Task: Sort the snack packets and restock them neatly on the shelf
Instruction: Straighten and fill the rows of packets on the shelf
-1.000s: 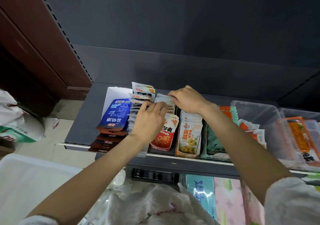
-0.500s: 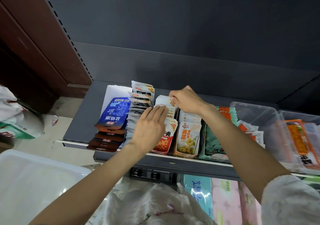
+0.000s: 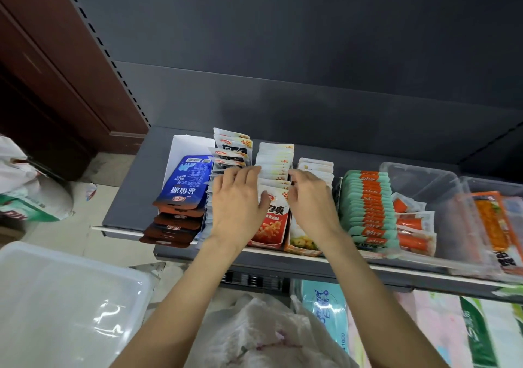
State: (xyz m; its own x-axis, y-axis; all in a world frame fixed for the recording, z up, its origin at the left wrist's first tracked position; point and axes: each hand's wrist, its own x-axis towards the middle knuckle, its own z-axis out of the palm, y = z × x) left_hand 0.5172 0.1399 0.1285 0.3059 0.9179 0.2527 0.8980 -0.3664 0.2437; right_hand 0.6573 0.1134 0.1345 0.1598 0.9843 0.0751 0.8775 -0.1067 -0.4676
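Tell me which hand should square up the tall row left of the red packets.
Left, probably. The left hand already lies over that black-and-white packet row, while the right hand sits beyond the red packet row.

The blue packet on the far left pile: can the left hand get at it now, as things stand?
Probably yes. The blue packet lies uncovered on top of its pile, just left of the left hand, which only rests on the red packet row.
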